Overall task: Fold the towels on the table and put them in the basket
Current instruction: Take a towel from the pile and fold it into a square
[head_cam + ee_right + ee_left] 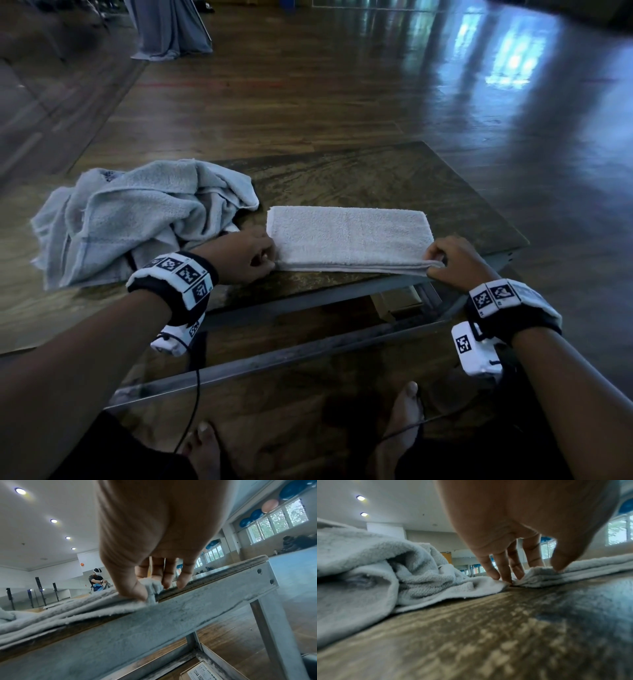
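A white towel [349,236] lies folded into a long strip near the front edge of the wooden table [376,174]. My left hand [263,258] pinches its near left corner; the left wrist view shows the left hand [537,569] with thumb on top and fingers at the folded layers of the towel [590,566]. My right hand [436,262] pinches the near right corner, and in the right wrist view the right hand [150,589] has thumb and fingers closed on the towel corner [152,586]. A crumpled pale blue towel pile [137,216] sits at the table's left. No basket is in view.
The table's metal frame [171,615] drops off right at the towel's near edge. A cardboard box [397,301] lies under the table. My bare feet [400,421] stand on the wooden floor below. Another person [97,580] works far off.
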A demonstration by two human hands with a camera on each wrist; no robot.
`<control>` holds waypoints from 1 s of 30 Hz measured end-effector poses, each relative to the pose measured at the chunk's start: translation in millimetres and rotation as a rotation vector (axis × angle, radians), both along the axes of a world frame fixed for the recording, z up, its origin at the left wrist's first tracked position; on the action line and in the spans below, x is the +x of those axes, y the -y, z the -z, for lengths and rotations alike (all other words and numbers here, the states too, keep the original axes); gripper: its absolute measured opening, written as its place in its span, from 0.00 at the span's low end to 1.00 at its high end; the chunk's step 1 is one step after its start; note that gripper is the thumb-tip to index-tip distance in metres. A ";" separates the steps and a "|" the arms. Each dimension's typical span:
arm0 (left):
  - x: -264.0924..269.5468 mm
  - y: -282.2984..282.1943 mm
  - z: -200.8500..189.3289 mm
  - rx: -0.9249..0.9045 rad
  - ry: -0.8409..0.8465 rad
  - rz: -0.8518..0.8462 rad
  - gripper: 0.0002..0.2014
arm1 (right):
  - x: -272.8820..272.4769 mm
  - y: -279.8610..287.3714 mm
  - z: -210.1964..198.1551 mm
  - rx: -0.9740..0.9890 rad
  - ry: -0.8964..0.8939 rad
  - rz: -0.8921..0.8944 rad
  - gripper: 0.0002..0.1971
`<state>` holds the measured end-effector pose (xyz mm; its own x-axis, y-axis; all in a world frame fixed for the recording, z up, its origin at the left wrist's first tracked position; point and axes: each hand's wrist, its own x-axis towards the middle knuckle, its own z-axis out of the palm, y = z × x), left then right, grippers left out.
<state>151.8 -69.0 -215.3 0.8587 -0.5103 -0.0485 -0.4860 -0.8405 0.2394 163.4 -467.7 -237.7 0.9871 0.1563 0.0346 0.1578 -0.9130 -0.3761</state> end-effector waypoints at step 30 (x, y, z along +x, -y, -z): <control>24.9 49.5 51.1 0.170 -0.008 -0.397 0.38 | 0.5 -71.4 35.0 -0.295 -0.007 0.017 0.52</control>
